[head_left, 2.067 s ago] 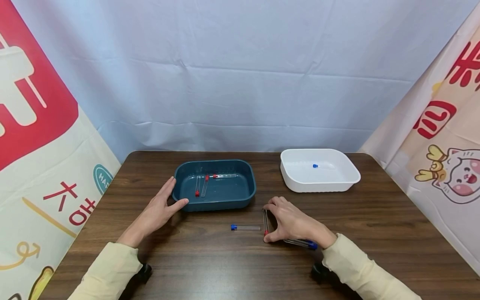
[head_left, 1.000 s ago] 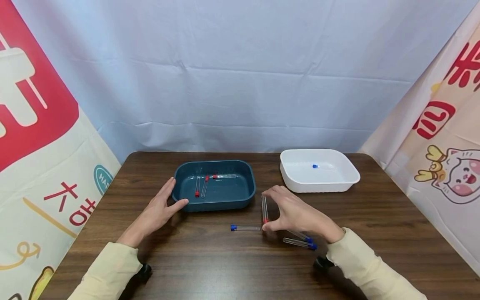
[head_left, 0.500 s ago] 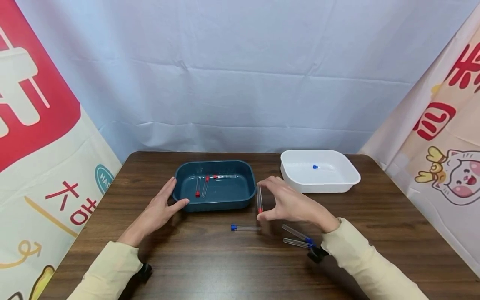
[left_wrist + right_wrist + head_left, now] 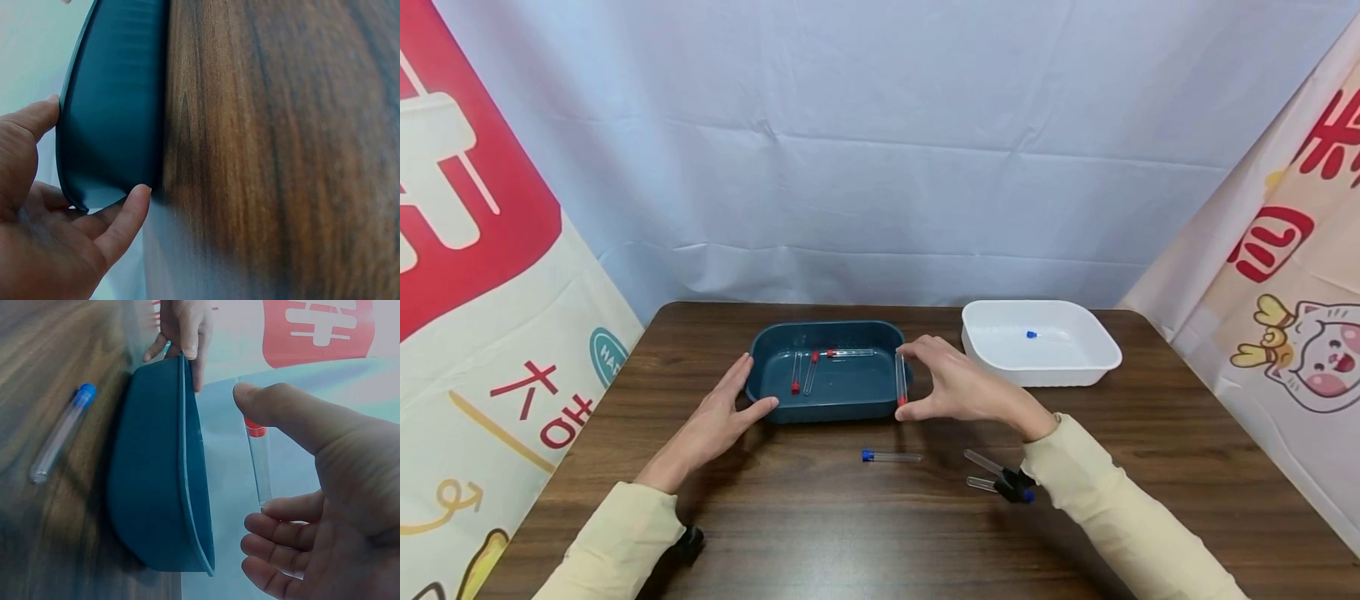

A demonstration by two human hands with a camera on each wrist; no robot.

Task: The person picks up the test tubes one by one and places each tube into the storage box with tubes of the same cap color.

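My right hand point(image 4: 962, 383) pinches a red-capped test tube point(image 4: 901, 379) lengthwise, thumb at the cap and a fingertip at the rounded end. In the head view the tube overlaps the right rim of the dark blue basin point(image 4: 831, 411); the right wrist view shows it beyond the basin's edge. My left hand point(image 4: 718, 417) rests against the basin's left end, its fingers fairly straight along the side and its thumb at the front rim. Inside the basin lie three red-capped tubes, one sideways point(image 4: 850, 352), one slanted point(image 4: 809, 375) and one lengthwise point(image 4: 796, 373).
A white basin point(image 4: 1041, 377) with a blue-capped tube point(image 4: 1032, 334) in it stands at the back right. Another blue-capped tube point(image 4: 891, 457) lies in front of the blue basin. Two more tubes point(image 4: 981, 460) lie under my right wrist, partly hidden by a black wrist device point(image 4: 1013, 485).
My right hand has lifted the red-capped tube from the table and carried it left and away from me to the basin's right rim. My left hand and both basins have stayed put.
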